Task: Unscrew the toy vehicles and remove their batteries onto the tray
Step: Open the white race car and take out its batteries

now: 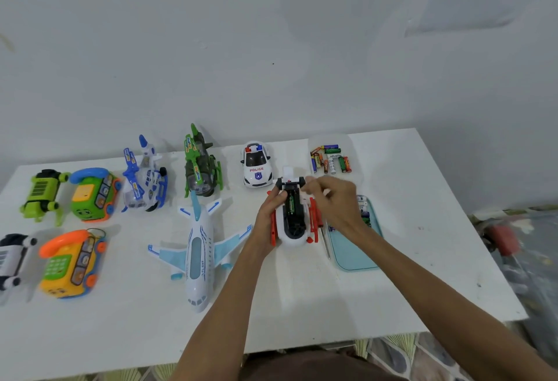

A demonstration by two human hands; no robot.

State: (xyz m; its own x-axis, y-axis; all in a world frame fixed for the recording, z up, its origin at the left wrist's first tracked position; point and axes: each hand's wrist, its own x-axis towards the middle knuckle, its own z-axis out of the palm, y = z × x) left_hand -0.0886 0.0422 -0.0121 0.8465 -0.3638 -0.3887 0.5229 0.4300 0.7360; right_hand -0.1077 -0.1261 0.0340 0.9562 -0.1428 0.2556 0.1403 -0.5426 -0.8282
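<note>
A white and red toy helicopter (294, 229) lies upside down on the table, its battery compartment open with a green battery (291, 204) inside. My left hand (268, 214) grips the toy's left side. My right hand (330, 199) hovers over the toy's far right end, fingers curled and pinched round a small dark item that looks like a battery. A light blue tray (351, 255) lies just right of the toy, with several batteries (363, 210) at its far end, partly hidden by my right hand. A screwdriver (326, 243) lies between the toy and the tray.
A clear container of batteries (330, 158) stands behind the tray. A police car (256, 164), a white airplane (197, 255), green (200, 166) and blue helicopters (145, 181), toy phones (72, 263) and robot dogs (43, 196) fill the left. A small white piece (288, 171) lies behind the toy.
</note>
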